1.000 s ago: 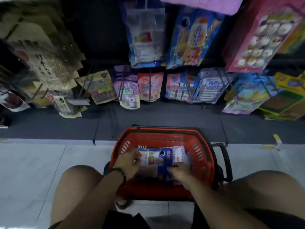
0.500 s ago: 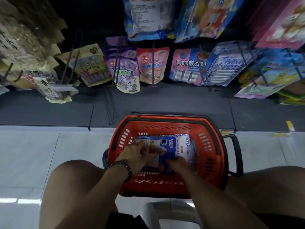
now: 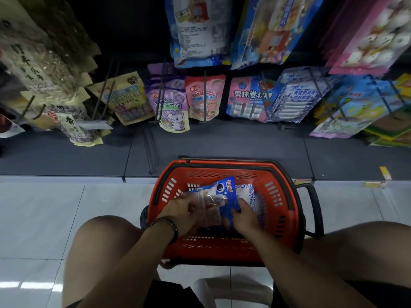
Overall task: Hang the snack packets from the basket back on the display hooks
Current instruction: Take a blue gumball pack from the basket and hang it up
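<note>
A red basket (image 3: 275,196) stands on the floor between my knees. Inside it lies a blue snack packet (image 3: 224,192) with a clear window, tilted up at its far end. My left hand (image 3: 180,210) grips its left side, and my right hand (image 3: 243,215) holds its near right edge. Beneath it lies a white and blue patterned packet (image 3: 251,194). Display hooks (image 3: 204,96) with hanging packets line the dark rack beyond the basket.
A dark shelf base (image 3: 222,143) runs under the hooks. Pink, purple and blue packets (image 3: 249,98) hang at the lowest row, larger bags above. Brown packets (image 3: 44,70) hang at the left. A white stool (image 3: 233,290) sits under me on the tiled floor.
The blue packet's far end has risen out of the basket between both hands. The view has tilted so the rack looks closer.
</note>
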A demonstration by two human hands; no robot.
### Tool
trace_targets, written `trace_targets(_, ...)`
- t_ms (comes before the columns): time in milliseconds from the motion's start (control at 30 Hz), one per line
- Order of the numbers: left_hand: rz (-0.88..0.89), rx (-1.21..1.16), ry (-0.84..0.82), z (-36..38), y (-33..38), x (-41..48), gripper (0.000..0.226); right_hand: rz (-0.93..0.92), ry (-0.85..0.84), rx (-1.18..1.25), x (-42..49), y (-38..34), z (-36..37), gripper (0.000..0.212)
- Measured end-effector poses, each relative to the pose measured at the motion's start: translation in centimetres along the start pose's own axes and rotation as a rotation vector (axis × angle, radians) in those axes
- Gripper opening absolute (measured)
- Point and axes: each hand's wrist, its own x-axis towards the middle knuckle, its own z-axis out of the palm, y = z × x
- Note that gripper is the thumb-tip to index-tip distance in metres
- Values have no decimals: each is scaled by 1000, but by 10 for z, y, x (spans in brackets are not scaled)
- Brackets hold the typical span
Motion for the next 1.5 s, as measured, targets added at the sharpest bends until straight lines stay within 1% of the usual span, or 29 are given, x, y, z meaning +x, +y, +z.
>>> trace_targets(67,2,-23,21,-1,0,-2,19,-73,-63,30,-7,-3,-16,23)
trace_targets(167,-18,-133,95,1,3,-7,27,-180,-149,65,-25,-14,-49,26)
trace_targets(233,-2,-172,158,-2,7,-13,47,-275,-219,43,-40,-24,-75,20)
trace_targets(300,107,-192,207,-14,16,-19,66,-390,-301,15,-56,-38,-103,12)
trace_targets(367,233,-284,153,-30,33,-30,76,-436,-388,44,-73,-56,-131,9)
trace_targets(467,350,-411,19,-47,57,-45,76,-517,-477,61,-97,-84,-172,19)
trace_targets(500,370,-436,16,-51,62,-48,71,-519,-467,40,-102,-91,-183,21)
trace_targets(567,347,-502,60,-57,72,-54,52,-517,-394,47,-112,-101,-202,26)
trace_targets(633,335,-574,94,-62,81,-61,39,-555,-288,97,-118,-107,-214,17)
trace_targets(667,343,-622,93,-63,86,-66,37,-592,-214,143,-120,-107,-216,8)
trace_targets(700,353,-675,99,-63,92,-71,37,-601,-153,245,-128,-107,-217,7)
trace_targets(733,357,-727,115,-64,98,-75,37,-599,-98,403,-133,-106,-216,15)
trace_targets(767,355,-777,138,-65,105,-80,38,-557,-96,564,-136,-103,-215,33)
trace_targets(800,359,-823,163,-66,113,-84,38,-514,-116,689,-141,-101,-212,56)
trace_targets(833,367,-859,191,-68,120,-88,38,-501,-168,736,-145,-98,-208,69)
trace_targets(867,378,-886,219,-70,126,-91,38,-495,-212,749,-148,-96,-203,68)
trace_targets(933,378,-934,258,-76,135,-96,39,-507,-261,742,-152,-96,-198,49)
trace_targets(1033,321,-939,331,-83,143,-98,40,-539,-222,765,-158,-100,-199,31)
trace_targets(1100,246,-844,478,-80,148,-99,53,-566,-160,736,-163,-108,-200,27)
trace_targets(1133,214,-760,607,-76,151,-101,60,-575,-112,710,-166,-111,-200,25)
trace_targets(1167,205,-664,733,-70,153,-102,65,-595,-68,686,-168,-114,-199,24)
trace_targets(1200,238,-588,804,-64,157,-105,65,-615,-15,660,-171,-118,-197,23)
trace_targets(1233,300,-561,773,-57,162,-108,63,-643,30,641,-174,-121,-195,21)
trace_targets(1267,372,-593,665,-50,168,-111,61,-676,66,613,-176,-125,-191,18)
trace_targets(1333,455,-737,383,-40,181,-115,62,-738,40,552,-179,-128,-183,15)
trace_targets(1367,471,-826,298,-38,185,-115,59,-754,2,530,-181,-129,-180,19)
trace_targets(1400,471,-902,278,-38,186,-113,54,-760,-38,514,-183,-129,-178,25)
trace_targets(1467,432,-953,372,-42,186,-107,38,-754,-102,503,-186,-129,-177,28)
trace_targets(1500,400,-957,416,-46,185,-105,29,-761,-77,500,-186,-128,-179,26)
